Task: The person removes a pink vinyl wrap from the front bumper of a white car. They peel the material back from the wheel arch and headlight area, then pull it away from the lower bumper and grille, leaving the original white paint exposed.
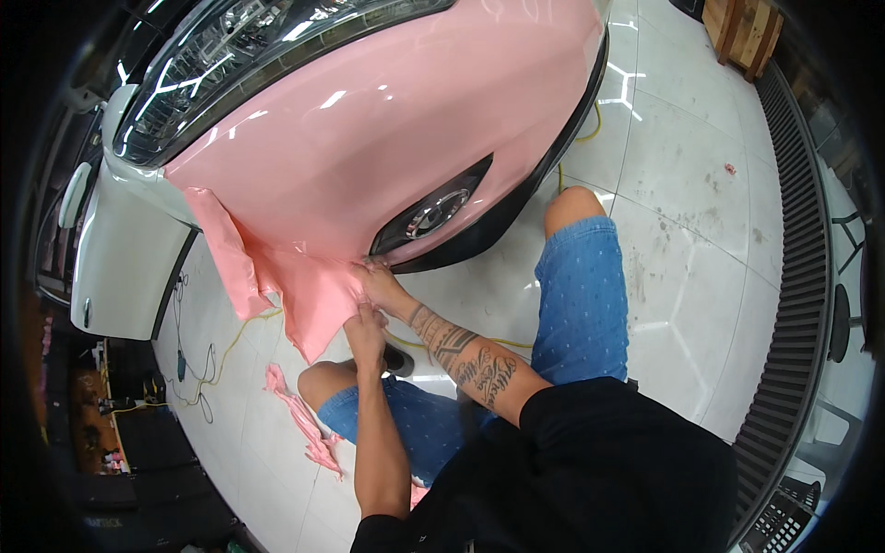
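Glossy pink film covers the car bumper [406, 138], and a loose flap of the pink film [318, 290] hangs off its lower left corner in folds. My left hand [367, 334] is closed on the lower right edge of that flap, below the bumper. Just above it, my right hand [380, 284] is closed on the film where it meets the bumper's lower edge, beside the fog light [438, 214]. The fingertips of the right hand are partly hidden. Above the pink surface sits the clear headlight [249, 78].
A white car panel [129, 267] stands at the left. Crumpled pink film scraps [302, 419] lie on the tiled floor [682, 313] by my left knee. A yellow cord [221, 364] runs under the bumper. At the far right are a wooden crate [742, 37] and a dark ribbed strip [802, 230].
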A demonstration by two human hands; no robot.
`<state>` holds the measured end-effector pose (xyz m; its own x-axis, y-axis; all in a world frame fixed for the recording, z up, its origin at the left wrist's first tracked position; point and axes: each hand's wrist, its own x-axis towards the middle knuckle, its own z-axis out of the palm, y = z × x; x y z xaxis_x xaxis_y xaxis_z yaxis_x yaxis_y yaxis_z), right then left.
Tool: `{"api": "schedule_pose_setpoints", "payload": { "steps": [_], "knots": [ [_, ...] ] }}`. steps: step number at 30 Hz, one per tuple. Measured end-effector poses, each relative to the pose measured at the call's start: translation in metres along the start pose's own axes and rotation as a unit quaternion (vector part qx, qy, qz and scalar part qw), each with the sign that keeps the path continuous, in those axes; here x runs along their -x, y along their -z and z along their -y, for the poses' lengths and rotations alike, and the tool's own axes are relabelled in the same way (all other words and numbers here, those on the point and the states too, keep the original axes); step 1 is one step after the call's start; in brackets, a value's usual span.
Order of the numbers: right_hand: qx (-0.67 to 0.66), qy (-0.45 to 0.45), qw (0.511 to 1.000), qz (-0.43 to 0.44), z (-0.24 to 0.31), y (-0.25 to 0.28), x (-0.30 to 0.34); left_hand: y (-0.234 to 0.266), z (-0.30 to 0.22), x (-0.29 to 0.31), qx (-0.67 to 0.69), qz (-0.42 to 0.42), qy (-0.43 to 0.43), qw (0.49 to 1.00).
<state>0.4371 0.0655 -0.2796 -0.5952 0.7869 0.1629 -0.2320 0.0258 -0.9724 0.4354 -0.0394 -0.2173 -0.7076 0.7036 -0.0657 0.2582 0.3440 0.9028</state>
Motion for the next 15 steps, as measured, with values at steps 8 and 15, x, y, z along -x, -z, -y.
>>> {"api": "schedule_pose_setpoints", "payload": {
  "steps": [8, 15],
  "knots": [
    [-0.020, -0.016, 1.000, 0.011, 0.078, -0.016, 0.039, 0.046, -0.054, 0.042, -0.058, -0.024, -0.046, 0.997],
    [-0.005, 0.014, 1.000, 0.025, 0.138, -0.009, 0.072, 0.075, -0.087, 0.081, -0.159, -0.028, 0.013, 0.987]
  ]
}}
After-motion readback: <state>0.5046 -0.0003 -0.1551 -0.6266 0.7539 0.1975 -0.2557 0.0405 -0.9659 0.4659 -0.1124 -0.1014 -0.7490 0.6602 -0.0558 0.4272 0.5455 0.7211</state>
